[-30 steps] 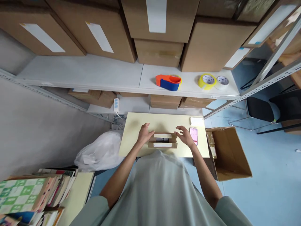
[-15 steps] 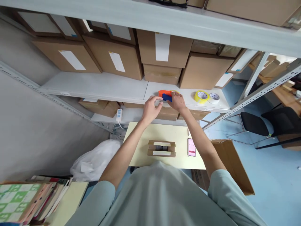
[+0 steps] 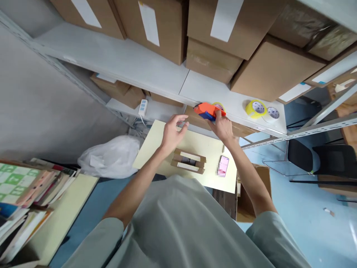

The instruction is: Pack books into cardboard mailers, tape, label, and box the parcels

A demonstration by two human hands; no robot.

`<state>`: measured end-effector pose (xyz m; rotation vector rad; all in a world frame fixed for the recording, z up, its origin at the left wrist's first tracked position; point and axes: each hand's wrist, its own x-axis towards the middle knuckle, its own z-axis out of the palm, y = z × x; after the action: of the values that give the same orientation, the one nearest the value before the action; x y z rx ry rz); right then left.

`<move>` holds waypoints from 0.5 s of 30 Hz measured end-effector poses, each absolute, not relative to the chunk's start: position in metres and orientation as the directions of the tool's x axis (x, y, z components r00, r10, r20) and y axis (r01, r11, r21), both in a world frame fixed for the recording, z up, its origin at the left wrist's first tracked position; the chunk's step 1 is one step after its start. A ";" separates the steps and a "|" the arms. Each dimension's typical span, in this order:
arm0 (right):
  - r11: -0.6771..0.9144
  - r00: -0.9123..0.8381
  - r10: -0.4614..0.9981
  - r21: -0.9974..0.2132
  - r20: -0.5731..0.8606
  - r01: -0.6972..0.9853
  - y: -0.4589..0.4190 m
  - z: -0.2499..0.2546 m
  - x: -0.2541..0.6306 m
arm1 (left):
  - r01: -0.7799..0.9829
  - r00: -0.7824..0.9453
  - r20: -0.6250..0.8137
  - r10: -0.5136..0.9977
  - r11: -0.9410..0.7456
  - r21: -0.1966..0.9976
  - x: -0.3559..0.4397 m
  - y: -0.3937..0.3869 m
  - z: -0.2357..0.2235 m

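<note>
"One tape dispenser: where is it?"
"In the right hand, near the edge of the shelf; the fingers hold one end."
"And the left hand?"
"Nothing in it; thumb and fingers are apart. The open carton lies on the table."

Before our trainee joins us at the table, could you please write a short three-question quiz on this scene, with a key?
1. What does the right hand hold?
A) yellow roll
B) tape dispenser
C) book

2. True or false: the small box on the table has its flaps open.

3. Fill in the blank: to the right of the small box, on the table, lies a ____ with a pink screen.

Key: 1. B; 2. True; 3. phone.
</note>
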<state>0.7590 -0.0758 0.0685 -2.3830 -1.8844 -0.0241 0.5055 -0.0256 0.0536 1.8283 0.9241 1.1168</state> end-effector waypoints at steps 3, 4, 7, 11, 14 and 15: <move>-0.105 0.123 0.985 -0.142 0.124 0.984 -0.128 0.054 0.739 | 0.160 0.321 0.331 0.887 -0.395 0.905 0.488 -0.049 0.047; -0.061 0.086 0.986 -0.170 0.142 0.984 -0.144 0.049 0.733 | 0.153 0.323 0.331 0.886 -0.394 0.906 0.483 -0.057 0.047; 0.014 0.027 0.984 -0.232 0.175 0.973 -0.179 0.036 0.716 | 0.156 0.363 0.329 0.872 -0.405 0.901 0.468 -0.077 0.047; 0.034 0.018 0.981 -0.263 0.191 0.964 -0.207 0.032 0.702 | 0.188 0.427 0.314 0.848 -0.423 0.886 0.450 -0.093 0.049; 0.036 0.016 0.981 -0.264 0.191 0.964 -0.220 0.040 0.693 | 0.157 0.434 0.333 0.837 -0.435 0.887 0.438 -0.094 0.050; 0.032 0.017 0.983 -0.262 0.182 0.964 -0.223 0.044 0.690 | 0.140 0.444 0.338 0.830 -0.437 0.889 0.435 -0.093 0.050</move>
<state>0.6897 -0.2231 0.0441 -1.9864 -2.0026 0.0834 0.4345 -0.0928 0.0504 1.8569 0.8221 1.0371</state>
